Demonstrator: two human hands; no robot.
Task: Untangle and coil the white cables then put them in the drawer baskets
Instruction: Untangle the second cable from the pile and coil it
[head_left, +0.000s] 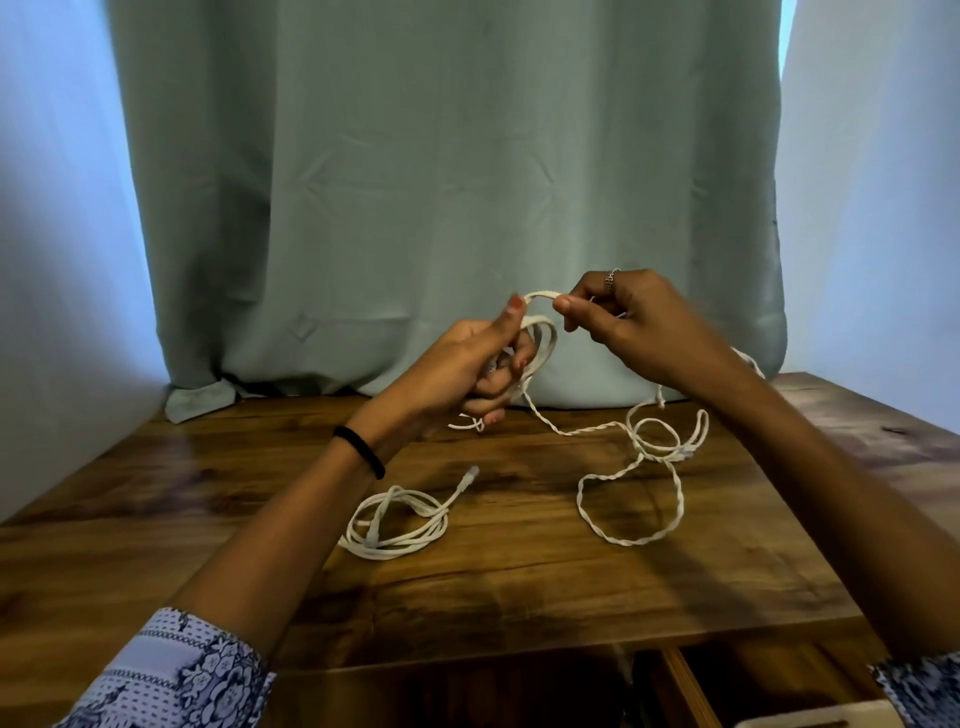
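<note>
Cable (631, 499) is thin, floppy and kink-prone; loops are gripped in the left hand (467, 371), the next bit pinched by the right hand (639, 325) — best held near the coil.

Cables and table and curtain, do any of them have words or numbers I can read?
None: no words, numbers or signs can be read anywhere.
The white cables, wooden table and green curtain are plain.
The sleeve has only a flower pattern.
The ring is too small to tell.
</note>
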